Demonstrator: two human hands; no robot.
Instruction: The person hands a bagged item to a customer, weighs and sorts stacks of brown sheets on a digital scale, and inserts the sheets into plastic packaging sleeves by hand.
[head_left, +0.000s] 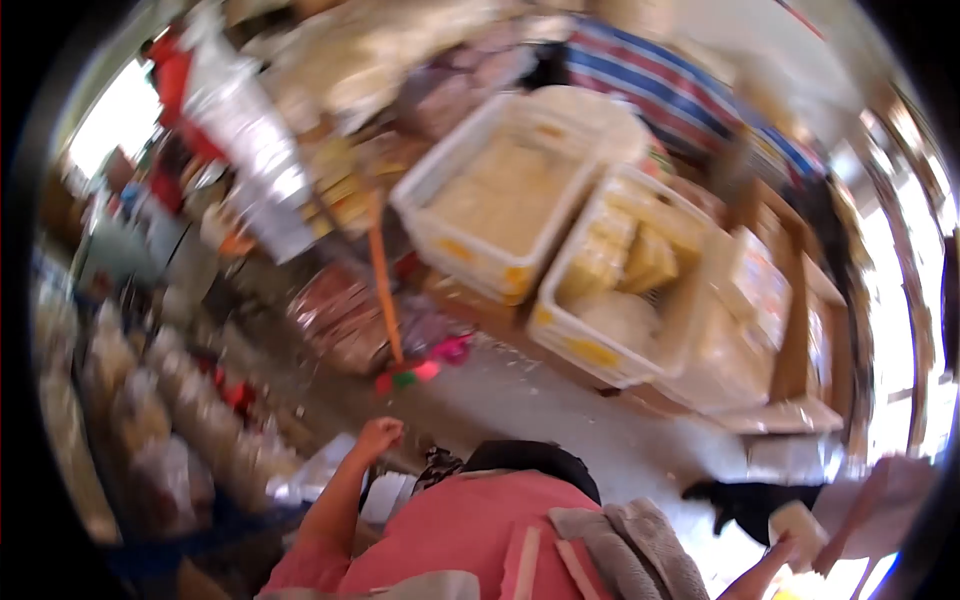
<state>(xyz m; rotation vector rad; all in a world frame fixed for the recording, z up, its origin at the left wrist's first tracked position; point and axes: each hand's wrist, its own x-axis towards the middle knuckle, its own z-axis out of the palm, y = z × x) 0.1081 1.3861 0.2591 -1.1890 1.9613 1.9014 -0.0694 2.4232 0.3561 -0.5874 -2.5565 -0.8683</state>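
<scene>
My left hand (382, 437) is curled into a loose fist at the lower middle, in front of my pink top. Nothing shows in its fingers. At the lower right edge, my right hand (783, 552) is partly blurred, with its fingers closed on a pale, flat piece (797, 526) whose kind I cannot make out. Beyond that hand are a black shape (750, 505) and a greyish-pink cloth (878, 510). A broom (382, 285) with an orange handle stands on the floor ahead of my left hand.
Two white crates (445, 245) (625, 372) hold pale, wrapped goods. Right of them stand a clear bag (725, 350) and an open cardboard box (815, 345). Filled clear bags (200, 385) line the left side. A pinkish bag (340, 315) lies near the broom.
</scene>
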